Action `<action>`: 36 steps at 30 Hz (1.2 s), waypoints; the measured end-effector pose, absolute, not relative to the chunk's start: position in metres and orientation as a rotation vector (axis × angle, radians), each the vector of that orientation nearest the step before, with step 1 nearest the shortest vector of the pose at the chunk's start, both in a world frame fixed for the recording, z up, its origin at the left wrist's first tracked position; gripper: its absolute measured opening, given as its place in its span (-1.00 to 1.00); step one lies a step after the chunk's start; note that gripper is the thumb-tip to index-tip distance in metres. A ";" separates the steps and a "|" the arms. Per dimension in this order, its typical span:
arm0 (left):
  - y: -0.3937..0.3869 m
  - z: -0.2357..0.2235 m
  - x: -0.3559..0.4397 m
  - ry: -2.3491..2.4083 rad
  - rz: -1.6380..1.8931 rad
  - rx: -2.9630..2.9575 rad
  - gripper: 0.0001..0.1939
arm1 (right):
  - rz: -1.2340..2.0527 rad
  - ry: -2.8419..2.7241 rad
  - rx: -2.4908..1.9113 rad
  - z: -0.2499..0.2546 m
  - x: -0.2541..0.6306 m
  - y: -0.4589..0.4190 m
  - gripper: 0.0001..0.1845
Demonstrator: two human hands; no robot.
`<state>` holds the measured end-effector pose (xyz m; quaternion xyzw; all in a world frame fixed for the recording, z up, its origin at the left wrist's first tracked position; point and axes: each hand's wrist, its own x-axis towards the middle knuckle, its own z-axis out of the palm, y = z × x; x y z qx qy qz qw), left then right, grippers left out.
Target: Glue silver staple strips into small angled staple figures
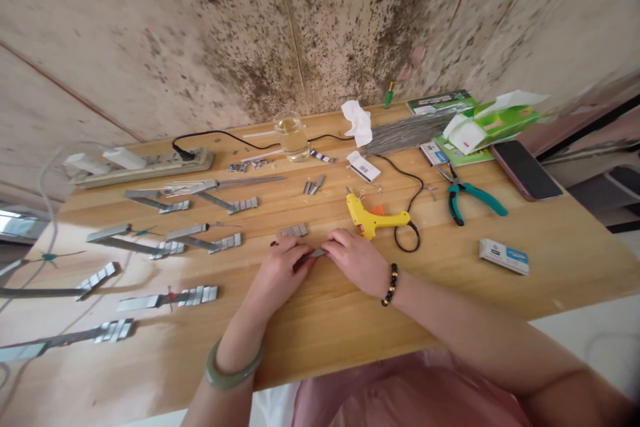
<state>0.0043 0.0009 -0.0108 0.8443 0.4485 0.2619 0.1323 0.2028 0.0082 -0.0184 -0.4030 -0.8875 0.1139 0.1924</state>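
a small grey strip (pixel 319 253) lies between the 2 hands, in from the middle of the worktop's (pixel 340 320) near edge. its long axis runs roughly parallel to that edge, tilting slightly farther away at the right. the left hand (pixel 281 272) pinches 1 end, the right hand (pixel 356 259) the other, so neither is nearer. a ridged grey piece (pixel 293 231) sits just beyond the left fingers.

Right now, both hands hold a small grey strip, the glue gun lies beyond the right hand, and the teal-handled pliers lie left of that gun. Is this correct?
No: the head view shows the teal-handled pliers right of the yellow glue gun, not left. The left hand and right hand do hold a small grey strip, the gun beyond the right hand.
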 end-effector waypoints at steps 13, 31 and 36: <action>0.002 -0.011 0.004 1.295 0.788 2.423 -0.90 | 0.308 -2.488 -1.125 -0.020 0.203 0.009 -0.84; 0.002 -0.009 0.006 1.288 0.777 2.439 -0.89 | 0.313 -2.481 -1.105 -0.020 0.204 0.009 -0.84; 0.003 -0.008 0.006 1.280 0.779 2.453 -0.88 | 0.315 -2.463 -1.096 -0.022 0.203 0.009 -0.84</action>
